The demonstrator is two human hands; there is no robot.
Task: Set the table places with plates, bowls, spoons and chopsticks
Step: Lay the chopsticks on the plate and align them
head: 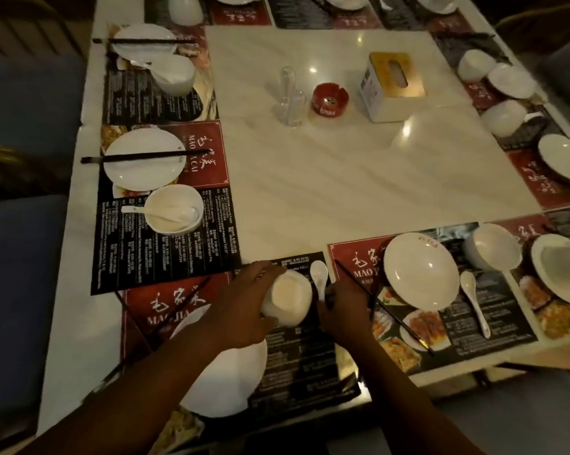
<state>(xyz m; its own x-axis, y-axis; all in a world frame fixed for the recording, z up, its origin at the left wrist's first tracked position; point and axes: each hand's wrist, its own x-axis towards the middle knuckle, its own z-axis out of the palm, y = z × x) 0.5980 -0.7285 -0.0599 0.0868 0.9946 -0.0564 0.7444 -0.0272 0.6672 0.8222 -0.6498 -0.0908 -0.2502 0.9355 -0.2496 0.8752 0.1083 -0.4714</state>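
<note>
My left hand point(241, 307) grips a white bowl point(288, 298) that is tipped on its side over the near placemat point(296, 362). My right hand point(346, 305) pinches the handle of a white spoon point(319, 275) just right of the bowl, and dark chopsticks point(375, 303) cross by that hand. A white plate point(231, 379) lies on the same mat under my left forearm. More dark chopsticks point(136, 343) lie at the mat's left edge.
Set places ring the table: a plate with chopsticks point(142, 159) and a bowl with spoon point(173, 208) at left, a plate point(421, 270) and spoon point(475, 303) at right. A tissue box point(390, 87), red ashtray point(329, 100) and clear glass holder point(290, 96) stand mid-table.
</note>
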